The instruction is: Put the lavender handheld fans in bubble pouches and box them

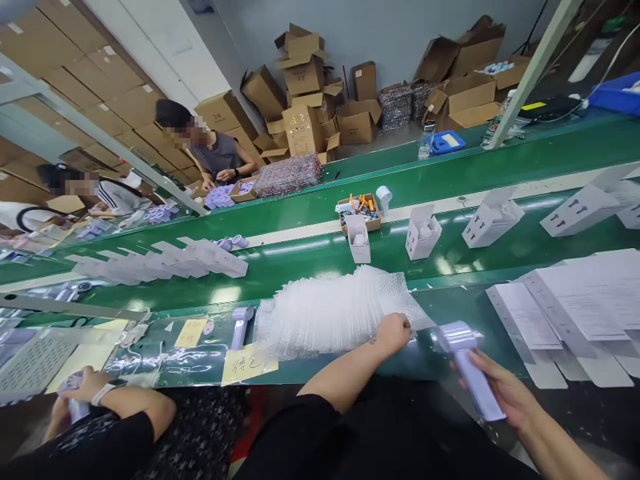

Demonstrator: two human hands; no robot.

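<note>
My left hand (pixel 395 332) rests with curled fingers on the near right edge of a fanned stack of clear bubble-wrap bags (pixel 330 310), pinching the top one. My right hand (pixel 505 395) is closed round the handle of a lavender hand-held device (pixel 463 353), holding it just right of the stack above the table's front edge. A second lavender device (pixel 241 323) lies left of the stack.
White leaflets (pixel 575 307) lie at the right. On the green belt (pixel 300 257) stand open white boxes (pixel 423 233), a row of flattened ones (pixel 165 263) and a cardboard tray of tools (pixel 359 208). A co-worker's hands (pixel 85 388) work at lower left; two people (pixel 215 150) sit opposite.
</note>
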